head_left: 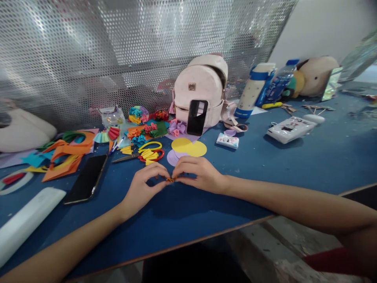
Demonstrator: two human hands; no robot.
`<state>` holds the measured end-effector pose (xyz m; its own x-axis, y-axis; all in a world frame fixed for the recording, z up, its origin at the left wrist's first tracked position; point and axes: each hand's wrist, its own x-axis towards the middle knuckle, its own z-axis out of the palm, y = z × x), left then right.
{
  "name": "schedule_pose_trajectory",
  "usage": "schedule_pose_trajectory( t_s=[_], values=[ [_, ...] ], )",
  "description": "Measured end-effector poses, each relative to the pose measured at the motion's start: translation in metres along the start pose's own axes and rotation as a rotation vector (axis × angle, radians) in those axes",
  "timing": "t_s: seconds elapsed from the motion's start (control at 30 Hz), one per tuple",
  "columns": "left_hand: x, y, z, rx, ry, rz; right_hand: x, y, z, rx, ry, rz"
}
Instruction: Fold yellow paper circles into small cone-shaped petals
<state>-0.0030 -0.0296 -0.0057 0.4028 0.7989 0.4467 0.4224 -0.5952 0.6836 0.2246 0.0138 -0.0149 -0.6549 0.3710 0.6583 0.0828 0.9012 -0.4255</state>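
Left hand and right hand: fingertips pinched on small orange folded paper piece, in front of pale pink backpack. Backpack's metal plate unreadable. Right of it, blue-and-white bottle's base lettering too blurred.

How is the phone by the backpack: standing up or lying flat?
Standing up. The phone is on its short edge, leaning on the pale backpack; the other phone lies flat on the table.
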Motion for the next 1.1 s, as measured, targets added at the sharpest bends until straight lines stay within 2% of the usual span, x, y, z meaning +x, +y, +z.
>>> schedule_pose_trajectory(
  t_s=[0.27, 0.5, 0.7, 1.1],
  values=[
    [-0.0010, 0.0023, 0.0007, 0.000, 0.034, 0.020, -0.0009, 0.0000, 0.0012, 0.017, 0.001, 0.018],
    [-0.0015, 0.0033, 0.0010, 0.051, 0.017, 0.148, -0.0017, -0.0029, 0.0036, 0.095, 0.017, 0.170],
    [-0.0013, 0.0032, 0.0012, 0.065, 0.012, 0.180, -0.0015, 0.0001, 0.0052, 0.203, 0.036, 0.266],
    [-0.0006, 0.0038, 0.0011, 0.055, 0.015, 0.166, -0.0023, 0.0000, 0.0055, 0.211, 0.007, 0.145]
  ],
)
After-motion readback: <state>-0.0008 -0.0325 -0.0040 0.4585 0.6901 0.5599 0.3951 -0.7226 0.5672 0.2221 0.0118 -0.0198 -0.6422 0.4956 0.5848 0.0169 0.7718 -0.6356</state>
